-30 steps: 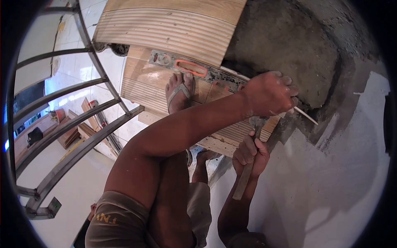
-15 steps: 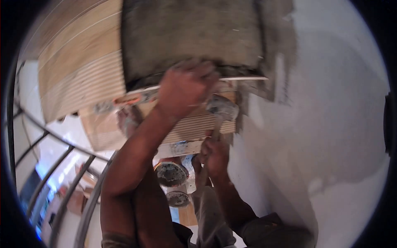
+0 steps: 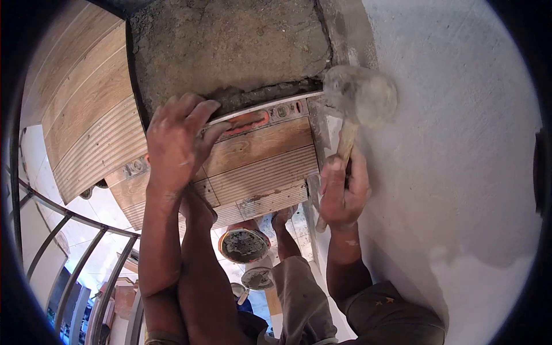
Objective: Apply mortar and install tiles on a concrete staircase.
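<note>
My left hand [image 3: 179, 138] is bent over the upper edge of a tiled step, its fingers curled and its thumb stretched toward the right. It grips a grey spirit level [image 3: 283, 111] with an orange-rimmed handle slot, which lies along the step edge; the hand hides the level's middle. In my right hand [image 3: 345, 192] is the wooden handle of a mallet [image 3: 371, 96]. The mallet's large, pale, dusty head is raised by the right end of the level, close to the wall, and slightly blurred.
Rough cement [image 3: 230, 49] covers the step above. Wood-look ribbed tiles [image 3: 261, 172] clad the steps below and to the left. A plastered wall [image 3: 454, 149] rises at right, a metal railing [image 3: 80, 218] curves at left. Below stand a bucket of mortar [image 3: 244, 244] and a second container [image 3: 257, 278].
My left hand has moved left and down along the step edge onto the spirit level. My right hand has lifted the mallet up and to the right, toward the wall.
</note>
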`<state>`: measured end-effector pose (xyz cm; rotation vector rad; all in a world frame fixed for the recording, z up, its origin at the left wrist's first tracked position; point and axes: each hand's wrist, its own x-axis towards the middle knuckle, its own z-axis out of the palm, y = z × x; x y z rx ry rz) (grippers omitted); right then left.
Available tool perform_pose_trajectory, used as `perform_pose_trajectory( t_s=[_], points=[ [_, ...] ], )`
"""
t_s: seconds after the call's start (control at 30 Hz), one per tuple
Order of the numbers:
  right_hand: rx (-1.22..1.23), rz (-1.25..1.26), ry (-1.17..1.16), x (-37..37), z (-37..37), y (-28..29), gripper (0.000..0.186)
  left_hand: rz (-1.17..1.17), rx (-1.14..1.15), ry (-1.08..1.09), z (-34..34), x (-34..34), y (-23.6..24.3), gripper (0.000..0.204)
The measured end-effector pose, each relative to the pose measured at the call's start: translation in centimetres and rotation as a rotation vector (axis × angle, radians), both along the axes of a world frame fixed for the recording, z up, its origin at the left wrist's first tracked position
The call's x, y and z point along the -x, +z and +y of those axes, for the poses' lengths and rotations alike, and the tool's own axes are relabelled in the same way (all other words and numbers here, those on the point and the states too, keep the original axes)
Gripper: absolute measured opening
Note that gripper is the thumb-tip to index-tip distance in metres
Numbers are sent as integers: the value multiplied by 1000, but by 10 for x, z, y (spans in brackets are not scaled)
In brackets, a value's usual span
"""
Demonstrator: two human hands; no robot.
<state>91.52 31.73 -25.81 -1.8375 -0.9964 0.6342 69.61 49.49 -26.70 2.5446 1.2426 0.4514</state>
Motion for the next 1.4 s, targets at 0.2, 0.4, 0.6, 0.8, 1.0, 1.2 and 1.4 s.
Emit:
perform_pose_trajectory(
  t_s=[0.2, 0.4, 0.6, 0.8, 1.0, 1.2, 1.4],
  points=[
    [197, -44, 21, -2, 10, 7, 44, -95, 86, -12, -2, 11, -6, 23],
    [210, 21, 4, -3, 8, 3, 45, -181, 78, 9, -5, 10, -11, 21],
    [211, 7, -45, 0, 2, 7, 45, -158, 94, -21, -3, 12, -13, 20],
    [223, -33, -17, -3, 5, 2, 46, -183, 100, -16, -3, 11, -13, 21],
    [140, 109, -64, 2, 3, 17, 46, -185, 82, -1, -4, 12, -15, 21],
    [297, -31, -60, 1, 8, 17, 42, -201, 58, 4, -5, 10, -14, 20],
    [243, -27, -76, 1, 7, 7, 40, -190, 46, -3, -6, 14, -16, 22]
  ],
)
